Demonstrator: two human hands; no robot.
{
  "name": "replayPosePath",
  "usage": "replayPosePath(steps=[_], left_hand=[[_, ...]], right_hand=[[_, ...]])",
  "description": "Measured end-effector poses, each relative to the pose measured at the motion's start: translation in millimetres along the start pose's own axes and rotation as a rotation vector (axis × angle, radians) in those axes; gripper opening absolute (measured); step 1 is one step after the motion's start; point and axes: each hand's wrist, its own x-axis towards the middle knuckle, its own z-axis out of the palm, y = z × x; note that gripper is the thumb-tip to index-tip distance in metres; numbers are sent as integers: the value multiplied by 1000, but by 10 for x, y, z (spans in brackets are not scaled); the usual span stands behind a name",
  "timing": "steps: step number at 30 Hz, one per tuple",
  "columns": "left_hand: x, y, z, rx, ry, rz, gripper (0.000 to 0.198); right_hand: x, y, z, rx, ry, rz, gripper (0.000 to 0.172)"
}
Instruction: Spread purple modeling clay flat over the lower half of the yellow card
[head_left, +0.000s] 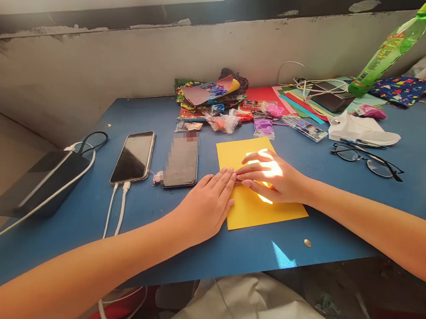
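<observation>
A yellow sheet of paper or card (260, 215) lies flat on the blue table in front of me. My left hand (209, 203) rests on its left edge, fingers stretched out and close together. Over the middle of the sheet is my right hand (272, 175), with fingers spread and slightly bent. The fingertips of both hands meet near the sheet's left side. A thin sliver of something shows beneath the right fingertips, too covered to name. Bright sunlight falls across the right hand and the sheet.
Two phones (134, 157) (180, 162) lie left of the sheet, one with white cables. Further left is a dark flat device (39, 183). Craft packets (223, 122) and coloured papers (300, 106) crowd the back. Eyeglasses (368, 161) and a tilted green bottle (388, 57) are at right.
</observation>
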Motion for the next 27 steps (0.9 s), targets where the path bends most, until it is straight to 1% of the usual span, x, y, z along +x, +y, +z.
replayPosePath(steps=[4,10,16,20,23,25,27], left_hand=[[-8,1,-3,17,-8,-3,52],[-17,13,-7,50,25,6,52],[-21,7,-9,67,20,1,52],[-20,11,-16,83,36,8,52],[-14,39,-56,148,111,1,50],[-8,71,-91,239,217,-6,44],[-1,101,-118,349,341,26,34]], right_hand=[[0,-4,2,0,5,-2,16],[-12,-3,2,-7,-1,-9,16],[-4,-1,1,4,-9,-3,17],[-1,3,10,3,-6,-7,14],[10,-15,8,-32,3,-27,13],[26,-59,1,-82,38,-36,15],[45,-130,-9,-113,97,-29,13]])
